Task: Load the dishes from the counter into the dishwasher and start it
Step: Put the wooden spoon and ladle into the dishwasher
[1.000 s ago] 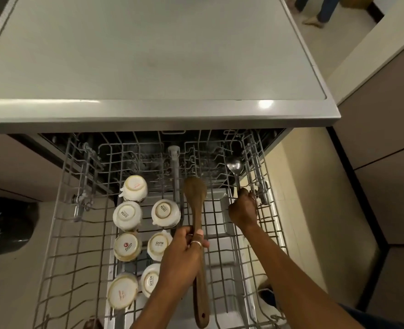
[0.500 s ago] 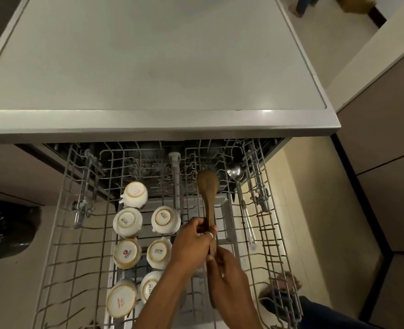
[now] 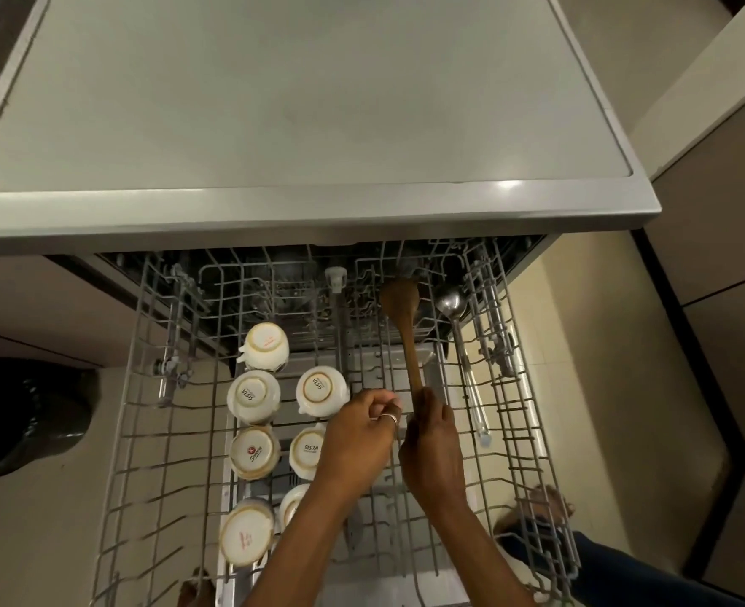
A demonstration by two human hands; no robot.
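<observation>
Since 0.5 s ago wooden spoon (image 3: 401,326) has gone further back & right in upper rack (image 3: 142,387); left hand (image 3: 357,444) has let go, fingers loosely curled, holding nothing. Right hand (image 3: 432,449) now grips spoon handle, bowl end pointing to rack's back, just left of steel ladle (image 3: 453,317) lying flat along right side. Upturned cups (image 3: 254,396), approx 7, sit in two rows on left. Progress: cups + ladle loaded, spoon nearly placed. Left, by my read: release spoon, any remaining counter dishes (counter not in view), push rack in, close door, start.
</observation>
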